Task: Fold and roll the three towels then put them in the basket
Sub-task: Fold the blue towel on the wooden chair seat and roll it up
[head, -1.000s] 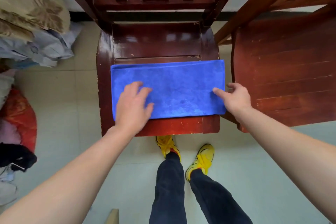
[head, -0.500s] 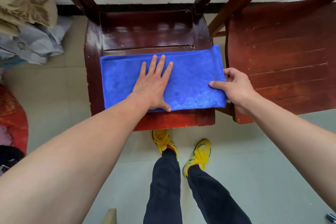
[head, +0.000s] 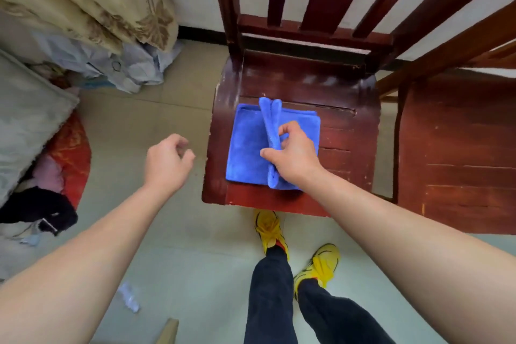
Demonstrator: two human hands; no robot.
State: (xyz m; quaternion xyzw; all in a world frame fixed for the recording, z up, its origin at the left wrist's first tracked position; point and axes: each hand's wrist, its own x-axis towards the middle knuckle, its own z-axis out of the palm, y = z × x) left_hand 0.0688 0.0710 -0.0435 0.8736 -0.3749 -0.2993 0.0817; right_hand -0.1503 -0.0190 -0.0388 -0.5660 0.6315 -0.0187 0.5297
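A blue towel lies folded on the left half of a dark red wooden chair seat. Its right end is turned over to the left and stands up as a ridge across the towel. My right hand pinches that ridge between thumb and fingers. My left hand hovers over the floor to the left of the chair, fingers loosely curled, holding nothing. No basket and no other towels are in view.
A second wooden chair stands close on the right. Piled bedding and clothes fill the left side, with a red cushion below them. My yellow shoes stand on the tiled floor just in front of the chair.
My right hand has carried the towel's right end over to the left, halving its length. My left hand has lifted off the towel and moved left, off the chair.
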